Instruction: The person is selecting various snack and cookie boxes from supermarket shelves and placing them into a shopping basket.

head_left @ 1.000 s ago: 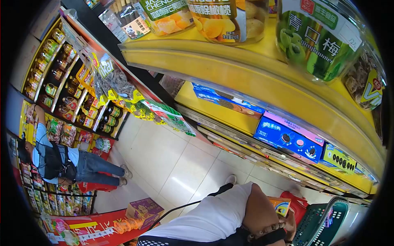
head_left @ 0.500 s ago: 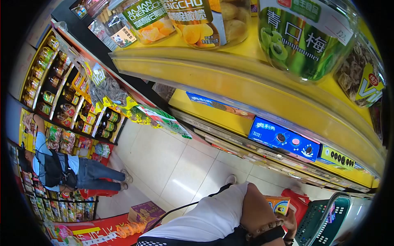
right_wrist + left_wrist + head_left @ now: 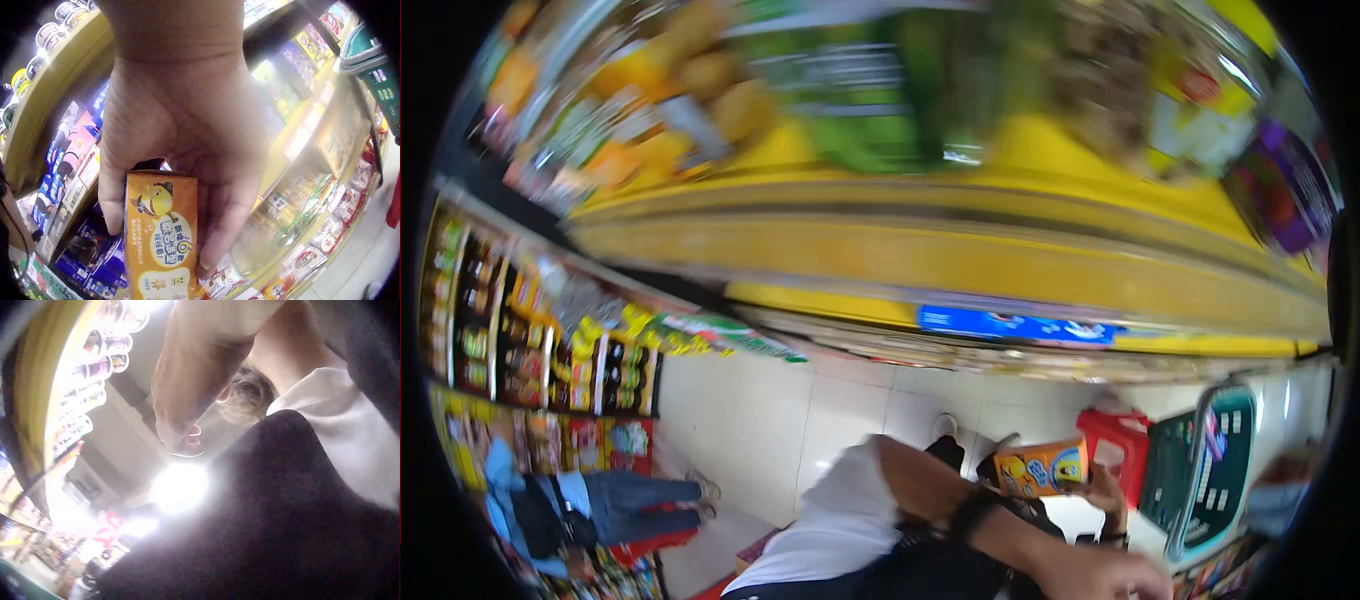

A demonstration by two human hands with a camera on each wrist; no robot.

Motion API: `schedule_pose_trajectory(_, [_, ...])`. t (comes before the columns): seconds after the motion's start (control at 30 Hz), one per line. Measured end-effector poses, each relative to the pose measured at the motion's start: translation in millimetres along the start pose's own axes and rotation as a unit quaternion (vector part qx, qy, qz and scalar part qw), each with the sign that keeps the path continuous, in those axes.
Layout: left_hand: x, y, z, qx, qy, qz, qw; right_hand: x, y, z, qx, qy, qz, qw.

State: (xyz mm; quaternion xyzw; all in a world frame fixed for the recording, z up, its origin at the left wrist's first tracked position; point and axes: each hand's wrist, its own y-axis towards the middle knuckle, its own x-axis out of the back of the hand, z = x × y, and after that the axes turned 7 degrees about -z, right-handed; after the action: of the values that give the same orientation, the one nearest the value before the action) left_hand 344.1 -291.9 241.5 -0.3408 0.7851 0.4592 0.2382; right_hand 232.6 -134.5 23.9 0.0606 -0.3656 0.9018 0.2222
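Fingers [image 3: 219, 232] are wrapped round one long edge of the orange box [image 3: 164, 231] and the thumb is set against the other, so the box is firmly grasped by the right hand [image 3: 187, 144] at the lower middle of the wrist view. The hold would probably be steadiest with the pinch kept across both edges and the box carried level, clear of the shelf lip. The left hand [image 3: 1105, 578] is seen only as a blur at the bottom edge of the head view, and whether it is released or clenched cannot be told. A green basket [image 3: 1205, 480] is seen at the lower right, a red object [image 3: 1112, 440] just beside it. Pale floor tiles [image 3: 750, 420] are spread across the lower middle; a yellow shelf [image 3: 960, 250] is stretched across the upper half, blue packets [image 3: 1010, 325] beneath. Another person [image 3: 580, 505] is stood by racks at lower left.
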Motion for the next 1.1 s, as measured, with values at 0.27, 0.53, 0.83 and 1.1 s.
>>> schedule_pose_trajectory(0.27, [81.0,-78.4,-56.5,0.095,-0.053,-0.342,0.933,4.7,-20.5,21.4,-0.013,-0.018,-0.010,1.000])
schedule_pose_trajectory(0.53, [83.2,-61.8,-34.2,0.070,-0.101,-0.330,0.936,20.7,-36.3,11.9,-0.011,0.016,-0.034,0.999])
schedule_pose_trajectory(0.83, [81.9,-16.1,-8.1,0.038,0.545,-0.476,0.689,95.4,-36.5,-57.3,0.031,0.024,0.000,0.999])
schedule_pose_trajectory(1.1, [89.6,-51.0,-72.6,-0.030,0.863,-0.504,0.021,142.1,-25.2,-117.2,0.010,-0.014,0.022,1.000])
